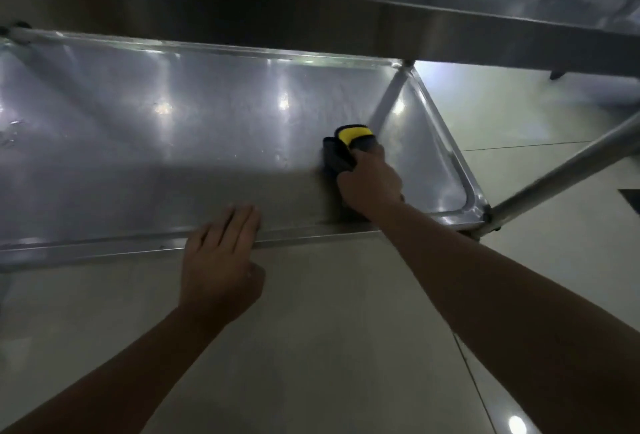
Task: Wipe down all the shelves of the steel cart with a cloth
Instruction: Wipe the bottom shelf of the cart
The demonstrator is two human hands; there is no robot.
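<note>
The lower shelf [173, 142] of the steel cart is lying beneath an upper shelf [242, 7]; water droplets [12, 133] are sitting at its far left edge; light reflections are showing across its surface. The left hand [221, 260] is resting flat on the shelf's front rim [104, 250], fingers extended and close together, gripping nothing. The right hand [370, 184] is pressing down on a dark cloth [337, 154] with a yellow edge, fingers closed over it; the cloth is lying on the shelf surface near the right end, just beside a cart post [389, 95]. A diagonal leg [561, 170] is standing at the right corner; tiled floor [346, 347] is showing below.
</note>
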